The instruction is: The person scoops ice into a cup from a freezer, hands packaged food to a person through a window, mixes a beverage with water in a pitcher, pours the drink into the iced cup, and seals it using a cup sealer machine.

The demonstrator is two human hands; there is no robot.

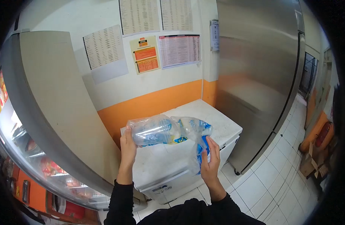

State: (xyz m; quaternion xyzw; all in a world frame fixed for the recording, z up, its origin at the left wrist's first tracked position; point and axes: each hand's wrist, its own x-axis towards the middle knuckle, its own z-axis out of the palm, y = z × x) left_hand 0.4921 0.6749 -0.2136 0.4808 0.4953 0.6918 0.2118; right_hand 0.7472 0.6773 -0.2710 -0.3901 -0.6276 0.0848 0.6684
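Note:
Above the white chest freezer (157,165) I hold a clear plastic bag (181,131) with blue and yellow print. Inside its left part lies what looks like a stack of clear plastic cups (151,131), on its side. My left hand (128,147) grips the stack's left end, with the thumb along the near edge. My right hand (211,161) holds the crumpled, blue-printed part of the bag, which hangs down at the right. The fingertips behind the plastic are partly hidden.
A glass-front display fridge (37,157) stands close on my left. To the right is a tall stainless steel fridge (258,75). Printed sheets (180,51) hang on the wall behind. A cardboard box (313,159) sits on the tiled floor (266,180) at far right.

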